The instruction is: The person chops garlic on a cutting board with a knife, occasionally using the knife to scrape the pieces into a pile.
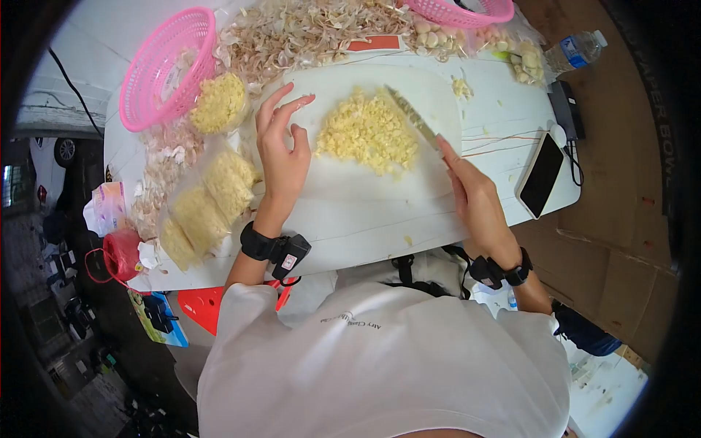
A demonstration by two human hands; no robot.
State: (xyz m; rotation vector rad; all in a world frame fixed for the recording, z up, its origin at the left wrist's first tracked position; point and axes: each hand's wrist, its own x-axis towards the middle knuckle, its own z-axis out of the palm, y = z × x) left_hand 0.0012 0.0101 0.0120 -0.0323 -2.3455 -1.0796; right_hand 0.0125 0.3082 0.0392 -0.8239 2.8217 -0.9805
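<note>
A pile of chopped garlic (367,133) lies on a white cutting board (328,181). My right hand (471,188) is closed round the handle of a knife (413,117), whose blade lies along the pile's right edge with bits of garlic stuck to it. To the left of the pile my left hand (283,150) is raised, fingers apart and holding nothing. A container heaped with chopped garlic (220,103) stands just left of that hand. Below it rest clear bags of minced garlic (201,212).
Garlic skins (292,33) cover the table's far side. A pink basket (169,69) stands at the left, another pink basket (467,13) at the back. Bagged peeled cloves (527,62), a water bottle (577,52) and a phone (541,175) are at the right. Red string (123,255) sits front left.
</note>
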